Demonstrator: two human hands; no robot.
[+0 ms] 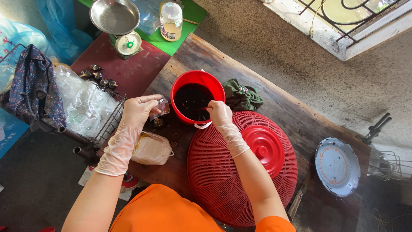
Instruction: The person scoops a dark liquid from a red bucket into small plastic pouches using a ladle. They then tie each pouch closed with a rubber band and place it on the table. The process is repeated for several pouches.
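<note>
Round red bucket (178, 92) (dark liquid)

2 gloved hands: left hand (136, 111), right hand (219, 113). 1 red bucket (179, 86), 1 red dome cover (214, 172) at 6 o'clock. 1 scale (122, 25), 1 jar (171, 20) at 12, 1 plate (337, 166) at 3.

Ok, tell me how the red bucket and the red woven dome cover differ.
The red bucket stands open side up and holds dark liquid; the red woven dome cover lies open side down. The bucket has smooth solid walls, the cover a latticed weave with a smooth round cap. The cover is far wider than the bucket. The right hand reaches into the bucket, its forearm crossing the cover. Both are red, round and on the wooden table.
</note>
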